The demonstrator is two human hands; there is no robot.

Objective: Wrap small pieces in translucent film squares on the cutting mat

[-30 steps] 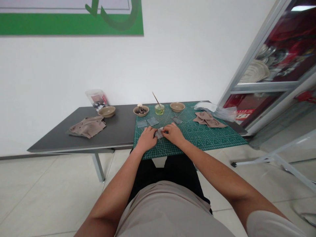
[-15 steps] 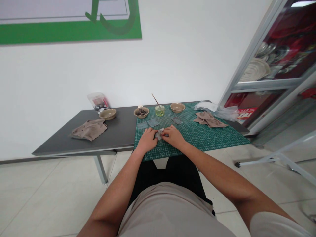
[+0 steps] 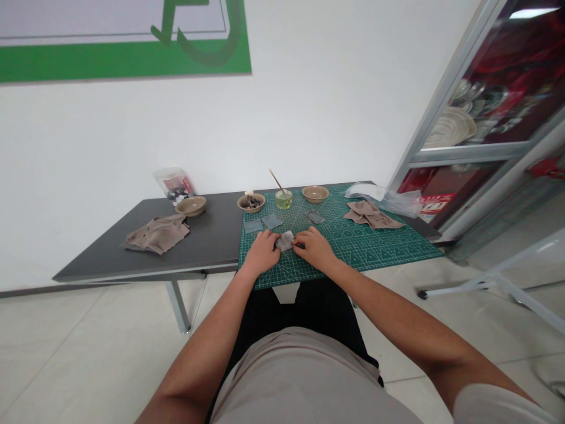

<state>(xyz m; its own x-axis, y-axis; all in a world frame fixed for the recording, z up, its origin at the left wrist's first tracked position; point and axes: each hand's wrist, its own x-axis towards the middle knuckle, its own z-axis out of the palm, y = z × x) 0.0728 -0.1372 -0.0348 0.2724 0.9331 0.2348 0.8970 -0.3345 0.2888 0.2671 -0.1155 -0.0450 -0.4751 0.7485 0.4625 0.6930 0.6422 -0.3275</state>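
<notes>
Between my hands, at the front of the green cutting mat (image 3: 357, 253), lies a small greyish-white square piece (image 3: 286, 241) with faint darker marks. My left hand (image 3: 262, 254) grips its left edge with thumb and fingers closed together. At the right edge, my right hand (image 3: 315, 248) has its fingertips in a pinch on the piece; a small dark spot shows at those fingers, too small to name. Just beyond my hands are two bluish-grey flat squares (image 3: 272, 221) and a clear dark-rimmed rectangle (image 3: 315, 217).
Along the back stand a bowl of dark pieces (image 3: 251, 203), a glass jar of yellow-green liquid (image 3: 283, 200) with a brush, and a tan bowl (image 3: 315, 194). Brown cloths (image 3: 373, 215) and a plastic bag (image 3: 388, 197) lie right. Left are another cloth (image 3: 158, 234), bowl (image 3: 190, 206) and tub (image 3: 174, 184).
My right fingers have drawn back to the right edge of the square piece, so more of its face shows. My left hand stays in place. The view has shifted slightly.
</notes>
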